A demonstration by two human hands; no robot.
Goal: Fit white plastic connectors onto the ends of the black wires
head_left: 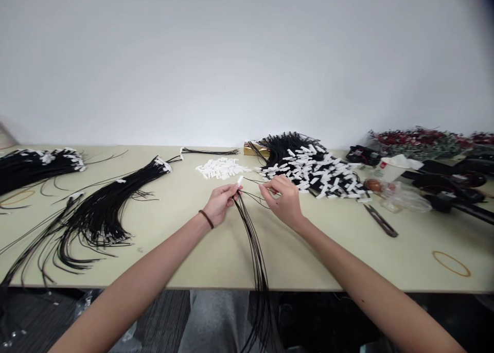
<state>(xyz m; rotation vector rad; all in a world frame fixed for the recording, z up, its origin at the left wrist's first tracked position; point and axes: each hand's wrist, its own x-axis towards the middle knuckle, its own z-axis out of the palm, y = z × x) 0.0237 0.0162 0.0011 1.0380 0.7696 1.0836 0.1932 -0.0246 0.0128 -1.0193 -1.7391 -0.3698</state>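
Between the fingers of my left hand (221, 203) is a small white connector (240, 180), pinched together with a bundle of black wires (252, 240) that hangs over the table's front edge. My right hand (283, 198) is closed in a pinch on a thin black wire (252, 194) that runs across to the connector. Whether the wire's end sits inside the connector is too small to tell. Just beyond my hands lies a loose pile of white connectors (222, 168). Behind my right hand spreads a heap of black wires with white connectors (320, 170).
Bundles of black wires (104, 209) lie on the left of the table (185, 250). On the right are thread snips (380, 222), a rubber band (451, 264), a paper cup (393, 168), a plastic bag (411, 198) and red and green wires (420, 142). A wall stands behind.
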